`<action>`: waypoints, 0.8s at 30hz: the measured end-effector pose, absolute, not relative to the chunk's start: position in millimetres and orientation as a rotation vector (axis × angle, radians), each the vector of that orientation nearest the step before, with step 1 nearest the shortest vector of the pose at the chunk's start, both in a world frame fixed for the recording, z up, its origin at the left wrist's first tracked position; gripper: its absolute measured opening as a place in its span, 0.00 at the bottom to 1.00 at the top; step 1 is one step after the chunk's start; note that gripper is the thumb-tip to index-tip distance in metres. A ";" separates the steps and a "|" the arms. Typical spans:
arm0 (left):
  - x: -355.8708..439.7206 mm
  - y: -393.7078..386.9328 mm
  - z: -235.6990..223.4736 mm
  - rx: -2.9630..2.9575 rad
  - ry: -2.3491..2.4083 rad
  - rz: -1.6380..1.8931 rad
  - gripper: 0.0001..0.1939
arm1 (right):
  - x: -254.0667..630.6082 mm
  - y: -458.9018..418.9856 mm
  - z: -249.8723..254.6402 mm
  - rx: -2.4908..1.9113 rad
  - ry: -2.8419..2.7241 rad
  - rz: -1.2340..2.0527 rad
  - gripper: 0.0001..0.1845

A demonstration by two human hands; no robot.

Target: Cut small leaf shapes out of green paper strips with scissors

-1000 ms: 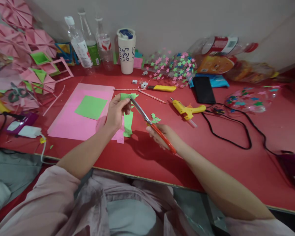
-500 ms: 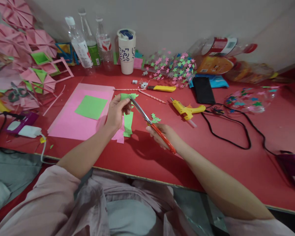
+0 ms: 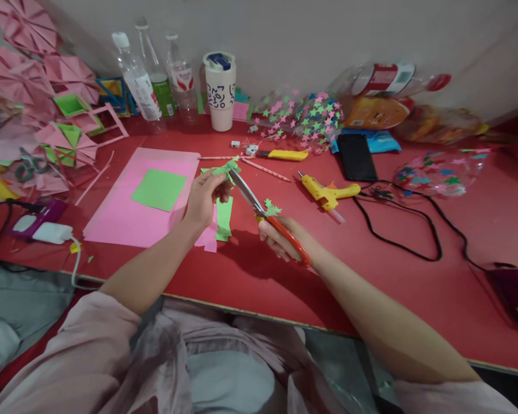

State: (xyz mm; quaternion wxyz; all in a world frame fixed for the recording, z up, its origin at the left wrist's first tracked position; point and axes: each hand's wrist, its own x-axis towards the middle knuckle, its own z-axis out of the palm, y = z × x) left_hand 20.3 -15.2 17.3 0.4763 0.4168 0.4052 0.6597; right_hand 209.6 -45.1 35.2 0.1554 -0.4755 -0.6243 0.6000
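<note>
My left hand (image 3: 204, 198) pinches a small piece of green paper (image 3: 225, 168) and holds it up above the red table (image 3: 250, 276). My right hand (image 3: 285, 238) grips orange-handled scissors (image 3: 267, 215), whose blades reach up and left into the green piece. A green strip (image 3: 224, 217) and pink scraps lie on the table under my hands. A small green cut-out (image 3: 273, 207) lies beside the scissors' pivot.
A pink sheet (image 3: 142, 198) with a green square (image 3: 159, 189) lies to the left. A yellow glue gun (image 3: 328, 192) with a black cord, a phone (image 3: 356, 156), a yellow knife (image 3: 285, 154), bottles, a cup (image 3: 220, 89) and paper stars line the back.
My left hand has turned the green piece a little and raised it. The scissors have shifted slightly with it. The camera has tilted a bit.
</note>
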 end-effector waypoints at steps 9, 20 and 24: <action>24.3 -18.6 17.7 1.043 0.959 1.563 0.12 | 203.7 -48.2 34.9 -1.418 -1.750 1.684 0.23; 26.8 -19.2 15.4 1.070 0.932 1.532 0.12 | 200.7 -56.7 33.8 -1.374 -1.768 1.608 0.21; 26.8 -19.2 14.7 1.077 0.921 1.526 0.12 | 200.2 -57.4 32.7 -1.377 -1.746 1.624 0.21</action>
